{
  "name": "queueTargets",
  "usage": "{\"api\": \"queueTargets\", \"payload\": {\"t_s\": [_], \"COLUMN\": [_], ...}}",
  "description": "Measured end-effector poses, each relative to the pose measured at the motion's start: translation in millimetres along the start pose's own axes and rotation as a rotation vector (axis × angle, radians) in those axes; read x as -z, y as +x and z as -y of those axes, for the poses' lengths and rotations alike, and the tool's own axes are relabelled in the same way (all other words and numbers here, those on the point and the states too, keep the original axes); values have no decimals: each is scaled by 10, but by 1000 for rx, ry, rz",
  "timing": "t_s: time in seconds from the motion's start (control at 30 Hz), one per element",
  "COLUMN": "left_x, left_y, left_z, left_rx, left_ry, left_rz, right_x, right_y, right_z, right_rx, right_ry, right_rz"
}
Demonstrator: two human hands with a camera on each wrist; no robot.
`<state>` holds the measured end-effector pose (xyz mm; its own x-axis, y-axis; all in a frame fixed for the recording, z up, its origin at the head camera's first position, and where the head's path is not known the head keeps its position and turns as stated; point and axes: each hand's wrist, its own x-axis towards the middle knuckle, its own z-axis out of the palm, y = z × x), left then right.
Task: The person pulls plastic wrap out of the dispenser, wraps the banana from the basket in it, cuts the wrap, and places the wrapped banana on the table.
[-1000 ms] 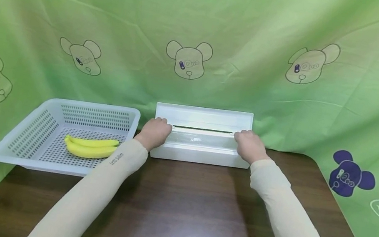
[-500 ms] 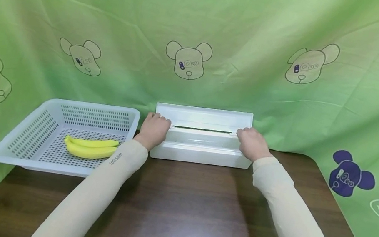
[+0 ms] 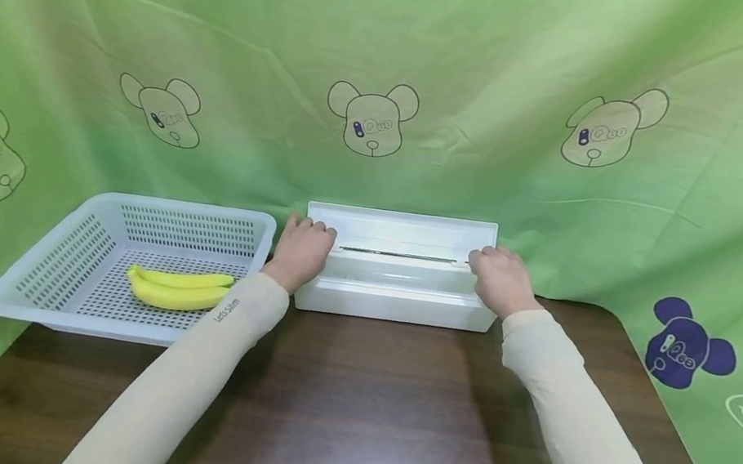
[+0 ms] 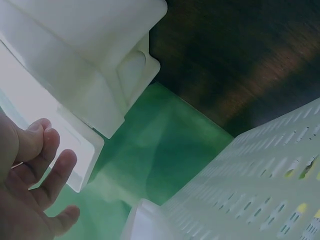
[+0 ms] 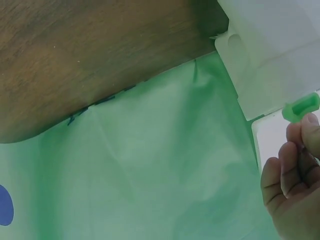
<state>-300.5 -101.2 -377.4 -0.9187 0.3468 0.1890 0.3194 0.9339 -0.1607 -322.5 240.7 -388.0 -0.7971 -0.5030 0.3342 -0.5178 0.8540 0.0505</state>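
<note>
In the head view a long white cling film dispenser stands at the back of the table, its lid raised. Clear cling film shows faintly across its front. My left hand pinches at the film's left end, thumb against forefinger in the left wrist view, the other fingers loosely bent. At the opposite end my right hand pinches the same way, beside a small green end piece in the right wrist view. The film between the fingertips is too clear to make out.
A pale plastic basket with two yellow bananas stands left of the dispenser, close to my left forearm. A green printed curtain hangs right behind the dark wooden table.
My right hand has shifted slightly right and upward. The left hand has moved a little left and up. The dispenser and basket have stayed in place.
</note>
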Motion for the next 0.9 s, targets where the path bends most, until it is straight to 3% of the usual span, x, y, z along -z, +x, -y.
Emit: {"api": "queueTargets", "payload": {"t_s": [0.3,0.9], "left_x": [56,94], "left_y": [17,56], "left_z": [13,62], "left_rx": [19,24], "left_ry": [-54,-65], "left_rz": [-16,-51], "right_x": [27,102], "right_y": [29,74], "right_z": [-39,-98], "right_rx": [10,22], "right_ry": [-9,20], "right_rz": [-12,-34]}}
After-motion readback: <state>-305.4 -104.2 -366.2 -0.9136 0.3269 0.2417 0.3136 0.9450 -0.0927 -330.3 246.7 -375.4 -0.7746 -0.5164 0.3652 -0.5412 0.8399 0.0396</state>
